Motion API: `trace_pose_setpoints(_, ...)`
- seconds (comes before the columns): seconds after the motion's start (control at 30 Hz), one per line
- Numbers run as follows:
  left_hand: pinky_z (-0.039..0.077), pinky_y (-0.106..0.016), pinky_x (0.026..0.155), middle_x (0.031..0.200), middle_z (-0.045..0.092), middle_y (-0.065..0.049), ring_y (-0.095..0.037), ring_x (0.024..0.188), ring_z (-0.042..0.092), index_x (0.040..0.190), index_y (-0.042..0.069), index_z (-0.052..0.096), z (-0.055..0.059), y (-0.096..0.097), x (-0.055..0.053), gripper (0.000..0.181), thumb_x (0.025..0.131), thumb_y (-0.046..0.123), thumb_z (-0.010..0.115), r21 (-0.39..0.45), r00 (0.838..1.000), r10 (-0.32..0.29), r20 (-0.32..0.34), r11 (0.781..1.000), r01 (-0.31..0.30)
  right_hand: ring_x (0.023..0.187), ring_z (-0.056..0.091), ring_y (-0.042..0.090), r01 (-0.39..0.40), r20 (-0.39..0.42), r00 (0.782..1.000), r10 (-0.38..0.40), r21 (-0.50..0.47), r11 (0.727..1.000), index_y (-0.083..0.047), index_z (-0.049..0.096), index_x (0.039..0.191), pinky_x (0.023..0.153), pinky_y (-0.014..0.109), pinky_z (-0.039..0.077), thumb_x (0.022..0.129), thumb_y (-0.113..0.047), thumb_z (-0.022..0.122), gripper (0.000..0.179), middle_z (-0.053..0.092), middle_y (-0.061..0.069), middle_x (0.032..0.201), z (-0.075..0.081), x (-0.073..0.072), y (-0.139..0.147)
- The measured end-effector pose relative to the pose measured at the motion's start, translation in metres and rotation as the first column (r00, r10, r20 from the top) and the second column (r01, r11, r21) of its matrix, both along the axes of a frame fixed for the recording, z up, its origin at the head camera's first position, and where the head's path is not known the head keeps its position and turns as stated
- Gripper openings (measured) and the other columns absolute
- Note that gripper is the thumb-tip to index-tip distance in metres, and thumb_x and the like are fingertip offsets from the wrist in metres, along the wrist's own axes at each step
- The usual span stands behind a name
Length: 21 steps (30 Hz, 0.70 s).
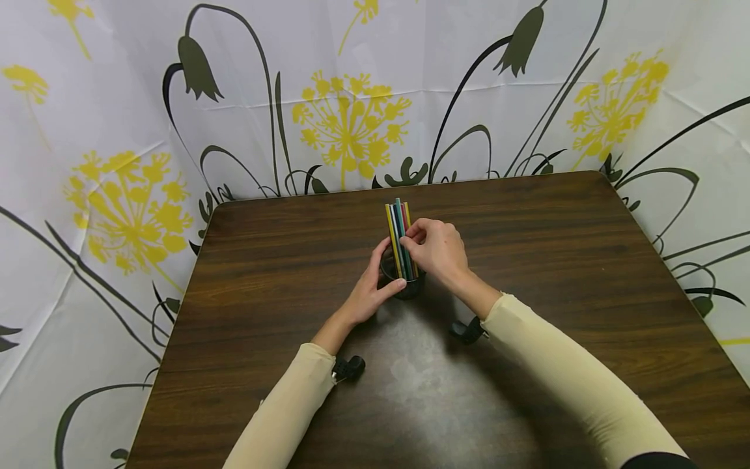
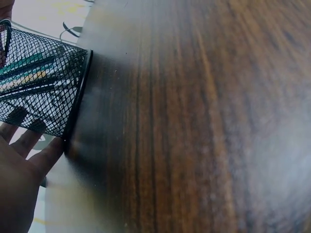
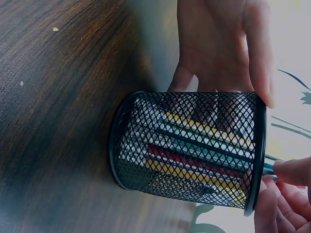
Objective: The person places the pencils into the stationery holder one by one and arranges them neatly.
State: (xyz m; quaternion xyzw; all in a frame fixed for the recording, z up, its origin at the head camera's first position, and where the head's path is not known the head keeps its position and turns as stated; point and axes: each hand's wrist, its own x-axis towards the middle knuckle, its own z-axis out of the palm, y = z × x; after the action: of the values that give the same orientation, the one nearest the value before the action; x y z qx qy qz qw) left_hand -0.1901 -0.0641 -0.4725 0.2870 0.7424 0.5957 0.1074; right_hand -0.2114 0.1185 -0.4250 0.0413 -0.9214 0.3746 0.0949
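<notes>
A black wire-mesh pencil cup (image 1: 410, 290) stands upright on the table, holding several coloured pencils (image 1: 394, 238) in yellow, white, dark, green and red. My left hand (image 1: 364, 294) grips the cup from its left side, thumb at the near rim. In the right wrist view, the left hand's fingers show through the mesh behind the cup. My right hand (image 1: 441, 247) is at the top of the bundle, its thumb and fingertips pinching a green pencil (image 3: 268, 169) just above the rim. Through the mesh wall (image 3: 133, 145), the lower parts of the pencils lie side by side.
The dark wood-grain table (image 1: 281, 260) extends to both sides and toward me. A white curtain (image 1: 246, 143) with yellow and grey-green flower prints hangs right behind it. Small black wrist cameras (image 1: 350, 369) sit under both forearms.
</notes>
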Motion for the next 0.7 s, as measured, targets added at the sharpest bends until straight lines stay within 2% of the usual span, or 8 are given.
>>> trace_pose_setpoints(0.27,0.028,-0.062,0.107,0.158,0.017,-0.020,-0.039,0.139,0.027,0.156,0.006,0.009,0.000,-0.001,0.000,0.079,0.094,0.004,0.058,-0.003,1.000,-0.001,0.007,1.000,0.001,0.067,0.063,0.014,-0.021,0.003,1.000,0.021,-0.008,1.000,-0.012,0.070,0.086,0.058,0.033,0.050,0.088,-0.026,0.074,0.014,0.068,-0.001,0.078,0.000,0.001,0.002)
trace_pose_setpoints(0.57,0.030,-0.059,0.107,0.160,0.006,-0.022,-0.041,0.144,0.019,0.156,0.005,0.002,-0.003,-0.004,0.002,0.082,0.095,0.007,0.057,-0.002,1.000,0.015,0.028,1.000,-0.015,0.064,0.061,0.013,-0.055,-0.019,0.998,0.054,-0.038,0.998,-0.012,0.070,0.085,0.053,0.031,0.048,0.091,-0.027,0.070,0.015,0.067,-0.001,0.075,0.002,0.002,0.009)
trace_pose_setpoints(0.7,0.031,-0.062,0.105,0.157,0.016,-0.024,-0.041,0.141,0.025,0.157,0.011,0.003,-0.019,-0.009,-0.004,0.082,0.096,0.009,0.057,0.009,0.999,0.033,0.016,0.999,-0.033,0.063,0.061,0.013,-0.079,-0.046,0.996,0.076,-0.064,0.995,-0.013,0.071,0.086,0.052,0.031,0.047,0.092,-0.029,0.069,0.017,0.068,-0.003,0.074,0.002,0.002,0.018)
